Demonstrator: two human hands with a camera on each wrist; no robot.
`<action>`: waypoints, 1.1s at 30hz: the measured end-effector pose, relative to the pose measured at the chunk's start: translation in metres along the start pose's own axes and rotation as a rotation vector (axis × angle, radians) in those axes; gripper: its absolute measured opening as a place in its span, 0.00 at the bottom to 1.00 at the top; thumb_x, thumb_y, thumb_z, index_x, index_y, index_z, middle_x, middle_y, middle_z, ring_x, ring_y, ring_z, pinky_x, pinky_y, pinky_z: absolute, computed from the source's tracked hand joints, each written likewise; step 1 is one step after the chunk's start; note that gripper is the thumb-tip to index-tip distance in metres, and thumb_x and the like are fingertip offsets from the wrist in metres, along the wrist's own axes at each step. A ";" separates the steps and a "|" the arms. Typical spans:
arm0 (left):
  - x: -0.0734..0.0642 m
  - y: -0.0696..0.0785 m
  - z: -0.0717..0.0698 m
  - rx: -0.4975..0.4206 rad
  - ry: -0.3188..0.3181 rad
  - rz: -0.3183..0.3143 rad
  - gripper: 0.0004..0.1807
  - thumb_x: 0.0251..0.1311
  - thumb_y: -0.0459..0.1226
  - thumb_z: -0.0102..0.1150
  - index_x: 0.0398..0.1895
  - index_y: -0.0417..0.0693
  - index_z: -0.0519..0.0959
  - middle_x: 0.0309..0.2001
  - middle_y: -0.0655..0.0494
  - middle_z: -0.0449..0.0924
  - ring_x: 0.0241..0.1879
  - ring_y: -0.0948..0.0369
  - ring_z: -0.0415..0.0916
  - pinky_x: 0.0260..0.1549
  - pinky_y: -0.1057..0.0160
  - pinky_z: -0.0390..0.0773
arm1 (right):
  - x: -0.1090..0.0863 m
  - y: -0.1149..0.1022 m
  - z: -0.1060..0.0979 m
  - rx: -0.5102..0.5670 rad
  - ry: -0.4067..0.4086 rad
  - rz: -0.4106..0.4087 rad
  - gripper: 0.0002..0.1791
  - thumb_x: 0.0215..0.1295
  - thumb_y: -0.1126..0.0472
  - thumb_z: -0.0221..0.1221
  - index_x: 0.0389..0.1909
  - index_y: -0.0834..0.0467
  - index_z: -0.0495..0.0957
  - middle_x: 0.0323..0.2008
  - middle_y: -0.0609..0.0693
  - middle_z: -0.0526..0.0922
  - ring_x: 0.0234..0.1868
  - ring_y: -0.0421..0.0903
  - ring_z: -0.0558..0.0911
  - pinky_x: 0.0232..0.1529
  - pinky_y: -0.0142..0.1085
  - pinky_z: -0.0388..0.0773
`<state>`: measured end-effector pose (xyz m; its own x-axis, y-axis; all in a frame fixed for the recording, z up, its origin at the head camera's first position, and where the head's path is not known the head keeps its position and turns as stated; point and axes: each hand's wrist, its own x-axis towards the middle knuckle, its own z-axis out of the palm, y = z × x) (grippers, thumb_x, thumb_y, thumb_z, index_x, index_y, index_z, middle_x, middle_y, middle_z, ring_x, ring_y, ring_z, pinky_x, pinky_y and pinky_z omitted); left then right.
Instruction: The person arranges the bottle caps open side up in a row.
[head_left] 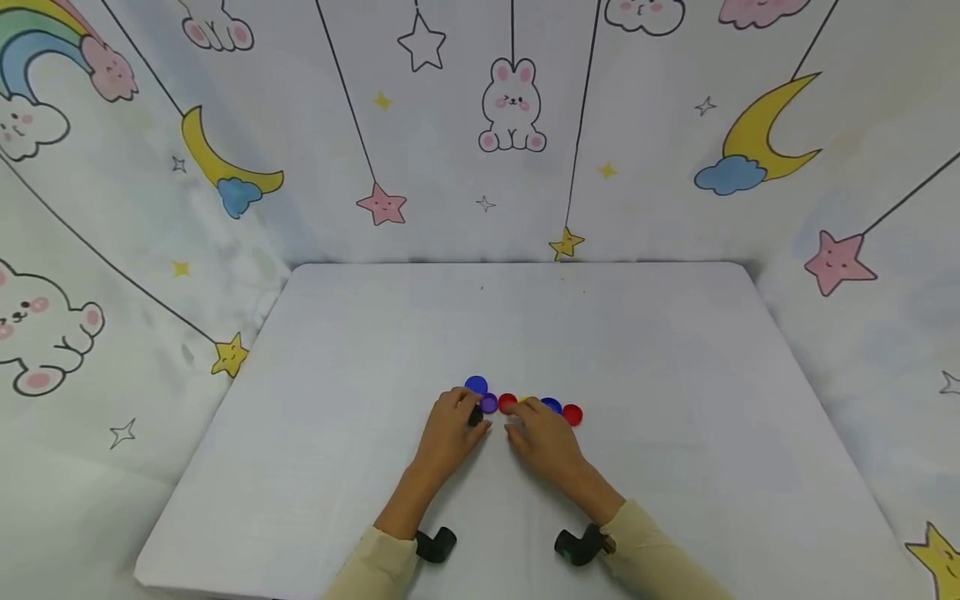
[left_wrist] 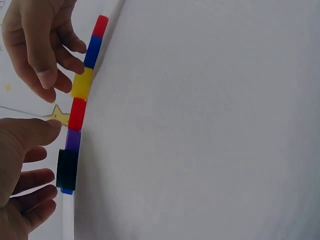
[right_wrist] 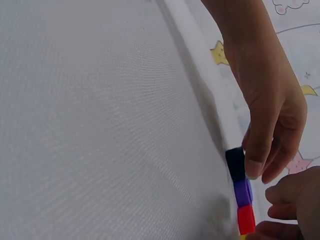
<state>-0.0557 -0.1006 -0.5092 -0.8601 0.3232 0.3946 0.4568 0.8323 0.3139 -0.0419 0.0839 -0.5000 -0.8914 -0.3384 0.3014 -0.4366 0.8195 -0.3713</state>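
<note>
My left hand point(head_left: 450, 429) pinches a black cap point(head_left: 476, 417), thumb and fingertips curled at its rim; the right wrist view shows my thumb pressed against its side. The black cap is the landmark here. It is small, round and flat-topped, like a bottle cap, matte black, and it sits flat on the white table point(head_left: 675, 375), near the table's middle, toward my side.

Just beyond the black cap, touching it or nearly so, lies a blue cap point(head_left: 476, 384); in the left wrist view only a sliver of blue shows behind the black one. To the right of the black cap a purple cap point(head_left: 489, 404) touches it, then a red cap point(head_left: 507, 402) beside that. Further right in the same row comes a yellow cap point(left_wrist: 82, 83), mostly hidden under my fingers in the head view, then a second blue cap point(head_left: 552, 404) and a second red cap point(head_left: 573, 414) at the far end. From the wrist views the caps stand edge to edge in one line, all about the same height.

My right hand point(head_left: 543, 437) hovers over the row to the right of the black cap, fingers loosely bent, gripping nothing; its fingertips point(left_wrist: 47, 77) are close to the yellow cap, and I cannot tell whether they touch it.
</note>
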 end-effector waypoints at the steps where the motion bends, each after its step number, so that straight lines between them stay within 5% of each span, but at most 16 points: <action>1: 0.000 0.001 0.001 0.005 -0.011 0.000 0.21 0.47 0.44 0.69 0.45 0.47 0.77 0.44 0.53 0.76 0.43 0.57 0.73 0.43 0.61 0.75 | 0.001 0.001 0.000 -0.006 0.001 -0.003 0.14 0.55 0.56 0.64 0.42 0.56 0.80 0.36 0.47 0.79 0.34 0.41 0.79 0.34 0.33 0.79; 12: -0.002 0.007 0.009 0.020 -0.081 0.026 0.20 0.51 0.46 0.66 0.48 0.54 0.78 0.48 0.51 0.74 0.47 0.55 0.72 0.47 0.58 0.74 | 0.005 -0.004 0.007 -0.072 -0.150 0.040 0.22 0.59 0.50 0.60 0.52 0.55 0.75 0.27 0.45 0.81 0.21 0.38 0.70 0.18 0.28 0.64; 17: -0.003 0.009 0.009 0.031 -0.107 0.015 0.17 0.54 0.44 0.63 0.48 0.55 0.78 0.50 0.50 0.73 0.49 0.54 0.71 0.49 0.57 0.73 | 0.007 -0.007 0.010 -0.076 -0.243 0.076 0.23 0.59 0.48 0.59 0.53 0.54 0.72 0.15 0.42 0.68 0.15 0.38 0.63 0.13 0.28 0.58; 20: -0.003 0.010 0.008 0.025 -0.118 0.003 0.17 0.54 0.44 0.63 0.48 0.55 0.79 0.50 0.50 0.73 0.49 0.55 0.71 0.48 0.58 0.73 | 0.008 -0.006 0.012 -0.088 -0.251 0.070 0.22 0.58 0.49 0.59 0.51 0.54 0.72 0.15 0.42 0.66 0.14 0.38 0.63 0.12 0.28 0.59; 28: -0.001 0.009 0.007 -0.004 -0.109 -0.006 0.15 0.53 0.42 0.64 0.46 0.54 0.79 0.50 0.50 0.73 0.48 0.54 0.71 0.48 0.57 0.72 | 0.010 -0.007 0.009 -0.092 -0.277 0.060 0.21 0.58 0.48 0.59 0.50 0.54 0.75 0.27 0.46 0.82 0.20 0.37 0.71 0.20 0.31 0.73; 33: -0.002 0.009 0.008 -0.004 -0.087 0.010 0.14 0.52 0.42 0.64 0.44 0.54 0.79 0.50 0.50 0.73 0.48 0.54 0.71 0.48 0.56 0.72 | 0.012 -0.008 0.005 -0.062 -0.290 0.075 0.20 0.58 0.49 0.60 0.49 0.54 0.77 0.29 0.46 0.83 0.20 0.37 0.70 0.22 0.30 0.72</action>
<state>-0.0520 -0.0903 -0.5140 -0.8718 0.3700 0.3212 0.4666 0.8269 0.3139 -0.0494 0.0708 -0.4981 -0.9222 -0.3866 0.0082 -0.3679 0.8707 -0.3264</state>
